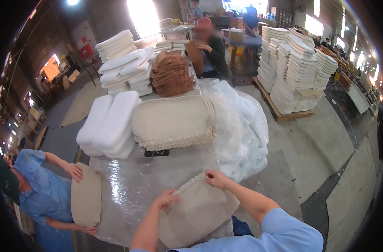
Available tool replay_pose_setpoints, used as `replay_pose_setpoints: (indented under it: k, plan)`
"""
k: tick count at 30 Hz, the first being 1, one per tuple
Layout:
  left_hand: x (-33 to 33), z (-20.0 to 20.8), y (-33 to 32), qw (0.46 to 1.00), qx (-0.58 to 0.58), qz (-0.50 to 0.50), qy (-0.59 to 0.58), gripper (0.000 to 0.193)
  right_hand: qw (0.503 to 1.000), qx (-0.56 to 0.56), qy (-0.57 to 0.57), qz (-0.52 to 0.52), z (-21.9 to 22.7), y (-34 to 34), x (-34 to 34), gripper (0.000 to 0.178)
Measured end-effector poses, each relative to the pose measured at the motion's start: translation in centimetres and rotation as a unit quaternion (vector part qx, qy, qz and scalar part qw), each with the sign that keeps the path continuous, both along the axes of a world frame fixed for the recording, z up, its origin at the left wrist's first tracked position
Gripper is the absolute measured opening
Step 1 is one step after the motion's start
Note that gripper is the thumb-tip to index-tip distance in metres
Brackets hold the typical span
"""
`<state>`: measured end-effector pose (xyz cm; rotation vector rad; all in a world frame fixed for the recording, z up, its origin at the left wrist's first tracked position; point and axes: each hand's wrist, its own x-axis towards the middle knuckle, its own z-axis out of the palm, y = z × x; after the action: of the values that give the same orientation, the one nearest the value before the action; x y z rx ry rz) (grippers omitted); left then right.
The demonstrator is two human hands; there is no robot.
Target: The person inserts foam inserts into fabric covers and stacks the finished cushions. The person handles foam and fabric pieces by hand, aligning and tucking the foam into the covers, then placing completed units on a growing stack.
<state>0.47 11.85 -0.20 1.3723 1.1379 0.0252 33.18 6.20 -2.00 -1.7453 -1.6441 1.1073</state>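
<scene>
A beige fabric cushion cover [200,214] with a frayed edge lies slanted over the near edge of the table, in front of my body. My left hand [166,199] grips the left end of that frayed edge. At its right end, my right hand [217,179] pinches the corner between thumb and fingers. Farther up the table sits a thick stack of similar beige covers [172,119], their fringed edges facing me. A small black flat item [156,153] sticks out from under this stack. Whether anything is inside the cover I hold, I cannot tell.
White padding [109,117] is piled left of the stack; clear plastic wrap with white filling [242,126] bulges at the right. Brown covers [171,73] stand behind. A co-worker [44,185] at left handles a beige cushion [86,195]; another [212,50] works opposite. A loaded pallet [279,113] stands right.
</scene>
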Motion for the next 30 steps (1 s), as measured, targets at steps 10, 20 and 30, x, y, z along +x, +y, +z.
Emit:
replay_pose_setpoints:
  k: [10, 20, 30]
  plan:
    - [-4.5, 0.5, -5.6, 0.919, 0.295, 0.113, 0.236, 0.067, 0.987, 0.063, 0.001, -0.148, -1.2, -3.7, 2.5, 0.073]
    - [-11.1, -1.3, -19.5, 0.921, 0.180, 0.345, 0.025, 0.094, 0.971, -0.115, 0.141, -0.153, 0.7, -13.3, 1.4, 0.104]
    - [-15.9, 3.7, -22.9, 0.925, -0.216, 0.309, -0.038, 0.082, 0.877, -0.463, 0.123, -0.041, 11.5, -18.8, 2.2, 0.103]
